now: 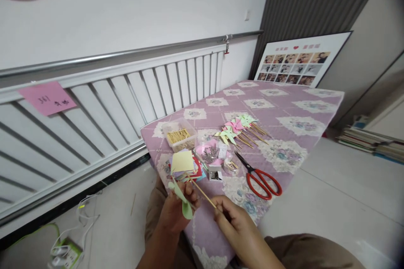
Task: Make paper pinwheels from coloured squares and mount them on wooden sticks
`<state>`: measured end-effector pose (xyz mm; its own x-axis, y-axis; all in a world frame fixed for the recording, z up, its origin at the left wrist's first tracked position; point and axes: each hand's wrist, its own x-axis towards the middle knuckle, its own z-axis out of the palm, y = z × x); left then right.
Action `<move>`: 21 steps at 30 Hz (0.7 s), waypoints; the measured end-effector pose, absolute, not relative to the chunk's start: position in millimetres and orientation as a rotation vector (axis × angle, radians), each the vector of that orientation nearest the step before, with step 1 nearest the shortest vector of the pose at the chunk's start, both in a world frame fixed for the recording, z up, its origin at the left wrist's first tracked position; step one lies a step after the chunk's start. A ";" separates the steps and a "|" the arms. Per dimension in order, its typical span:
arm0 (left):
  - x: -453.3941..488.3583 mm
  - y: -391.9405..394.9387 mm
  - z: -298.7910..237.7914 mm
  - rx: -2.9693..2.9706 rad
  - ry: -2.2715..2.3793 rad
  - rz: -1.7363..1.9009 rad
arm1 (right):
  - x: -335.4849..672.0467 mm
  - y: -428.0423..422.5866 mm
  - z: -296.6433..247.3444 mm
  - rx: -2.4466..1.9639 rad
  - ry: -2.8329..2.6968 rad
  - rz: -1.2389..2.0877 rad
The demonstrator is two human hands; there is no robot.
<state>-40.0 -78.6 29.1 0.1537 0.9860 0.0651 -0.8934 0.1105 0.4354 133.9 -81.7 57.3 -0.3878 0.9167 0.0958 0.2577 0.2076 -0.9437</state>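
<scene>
Head cam, lower middle: left hand (175, 215) was pinched on the green pinwheel (184, 204), right hand (235, 222) gripped the stick (202, 193), just off the counter (299, 105) edge. Looked to me like mounting; lining them up needed care.

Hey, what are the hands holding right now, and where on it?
The left hand pinches the green folded paper near its middle; the right hand grips the thin wooden stick by its near end.

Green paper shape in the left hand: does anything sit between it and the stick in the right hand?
Nothing visible does. The left hand holds the green paper shape; the wooden stick pinched by the right hand runs right beside it.
</scene>
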 end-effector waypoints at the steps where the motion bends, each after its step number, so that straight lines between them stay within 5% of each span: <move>1: -40.5 -77.6 30.8 0.425 0.264 1.406 | 133.6 -82.0 57.7 -1.097 -1.798 1.185; 21: -53.7 -70.8 41.1 0.511 0.229 1.471 | 138.1 -82.5 53.6 -1.166 -2.030 0.994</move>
